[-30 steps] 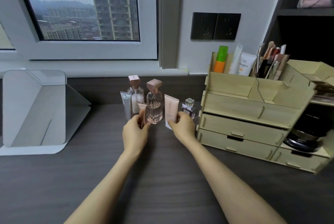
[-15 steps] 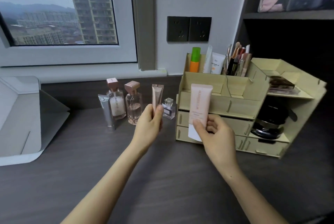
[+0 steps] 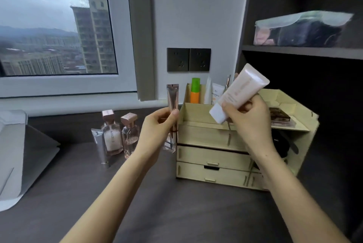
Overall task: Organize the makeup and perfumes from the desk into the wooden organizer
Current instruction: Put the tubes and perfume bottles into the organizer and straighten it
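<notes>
My right hand (image 3: 247,123) grips a wide pink tube with a white cap (image 3: 240,91), tilted and raised over the top of the wooden organizer (image 3: 212,156). My left hand (image 3: 157,131) holds a slim rose-gold tube (image 3: 172,101) upright, just left of the organizer. On the desk to the left stand two perfume bottles with rose caps (image 3: 111,134) (image 3: 130,134) and a silver tube (image 3: 100,146). A small clear bottle (image 3: 169,145) is partly hidden behind my left hand.
The organizer's back slots hold an orange-green bottle (image 3: 195,93), white tubes and brushes; its right shelves hold a palette (image 3: 280,117) and a black compact. A white folding mirror (image 3: 17,154) stands far left. A dark shelf unit (image 3: 306,52) rises on the right.
Both hands lifted their tubes off the desk. The right hand carried the pink tube up and right over the organizer and tilted it; the left raised the slim tube.
</notes>
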